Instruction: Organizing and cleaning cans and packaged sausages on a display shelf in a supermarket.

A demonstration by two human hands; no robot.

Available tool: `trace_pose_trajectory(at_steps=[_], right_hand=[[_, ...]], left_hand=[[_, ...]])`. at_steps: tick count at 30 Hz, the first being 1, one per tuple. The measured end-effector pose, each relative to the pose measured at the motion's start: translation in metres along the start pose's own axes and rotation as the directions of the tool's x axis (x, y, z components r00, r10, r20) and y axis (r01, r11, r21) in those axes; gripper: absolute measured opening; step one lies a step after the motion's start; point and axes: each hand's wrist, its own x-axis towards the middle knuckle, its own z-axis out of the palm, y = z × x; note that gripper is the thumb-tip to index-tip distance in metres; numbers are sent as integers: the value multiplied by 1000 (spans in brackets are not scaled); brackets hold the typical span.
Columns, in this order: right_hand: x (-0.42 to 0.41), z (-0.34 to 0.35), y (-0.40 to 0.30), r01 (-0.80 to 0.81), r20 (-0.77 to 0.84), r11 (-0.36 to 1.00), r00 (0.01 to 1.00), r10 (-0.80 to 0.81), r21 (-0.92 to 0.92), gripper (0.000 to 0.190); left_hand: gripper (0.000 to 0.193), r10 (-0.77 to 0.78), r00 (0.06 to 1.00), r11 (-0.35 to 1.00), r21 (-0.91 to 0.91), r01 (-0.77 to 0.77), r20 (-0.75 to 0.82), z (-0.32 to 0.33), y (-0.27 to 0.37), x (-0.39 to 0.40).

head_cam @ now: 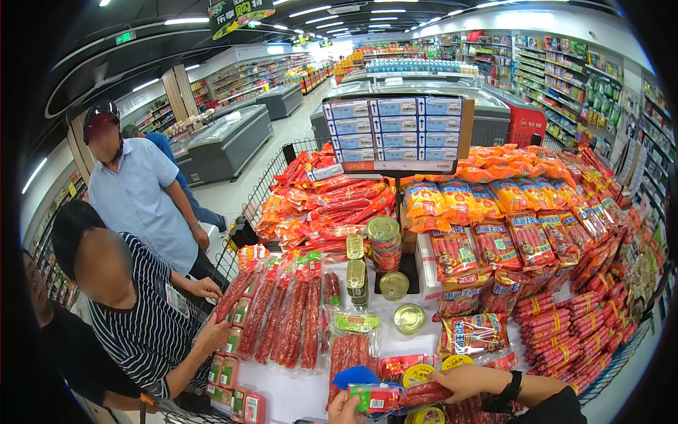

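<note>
At the bottom edge, a clear-wrapped pack of dried red sausage [416, 395] with a green and red label lies across both my hands. My left hand [344, 409], partly cut off by the frame, pinches the label end. Around the sausage end, my right hand [460, 384] has its fingers closed; a black band circles that wrist. Just behind the pack is a blue object [356, 376] whose kind I cannot tell. Round cans with yellow lids [417, 374] sit beside my right hand. Another sausage pack [352, 358] lies flat beyond the blue object.
Across the display, a person in a striped shirt [143, 307] holds a long sausage pack [235, 291]. A person in a helmet [140, 185] stands behind. Stacked cans [383, 241], a price sign [394, 132], bagged sausages [476, 289] and a wire rim [259, 193] surround the white surface.
</note>
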Motion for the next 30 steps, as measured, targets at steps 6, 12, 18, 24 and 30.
trace_pose_trajectory(at_steps=[6,12,18,24,30], right_hand=[[19,-25,-44,365,-243,904,919,-311,223,61],[45,-23,-55,411,-377,885,872,-312,219,40],[48,-21,-73,503,-654,863,670,-351,51,14],[55,-13,-71,451,-725,888,580,-372,-95,14],[68,-1,-57,412,-700,911,649,-297,-4,20]], left_hand=[[19,18,1000,997,81,-19,19,-25,-30,16],[18,72,966,984,142,-110,248,-24,-26,15],[14,96,978,987,112,-118,184,-27,-30,22],[8,139,977,979,128,-160,159,-23,-29,21],[5,103,982,981,149,-127,159,-25,-26,21]])
